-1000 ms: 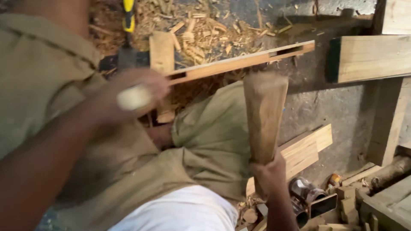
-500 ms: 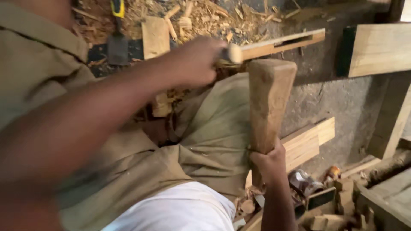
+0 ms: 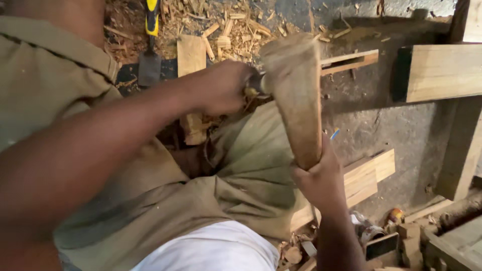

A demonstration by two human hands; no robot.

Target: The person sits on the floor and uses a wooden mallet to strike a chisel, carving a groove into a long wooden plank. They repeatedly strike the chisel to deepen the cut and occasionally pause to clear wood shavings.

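Observation:
My right hand [image 3: 321, 180] grips the narrow end of a thick wooden mallet [image 3: 296, 95], whose wide head is up against the butt of a chisel handle [image 3: 257, 84]. My left hand [image 3: 221, 86] is closed around that chisel handle, just left of the mallet head. A long wooden strip with a mortise slot [image 3: 351, 60] runs behind the mallet, mostly hidden by it and by my hand. The chisel blade is out of sight. My knee in olive cloth [image 3: 251, 150] lies below both hands.
A yellow-handled chisel [image 3: 149, 50] and a short wood block [image 3: 191, 52] lie among wood shavings at the top. A thick plank [image 3: 442, 73] is at the right, another plank piece [image 3: 369, 175] lower right. Small scraps and tools clutter the bottom right corner.
The mallet has swung left and down onto the chisel handle. My left hand has moved right along the wooden strip with the chisel.

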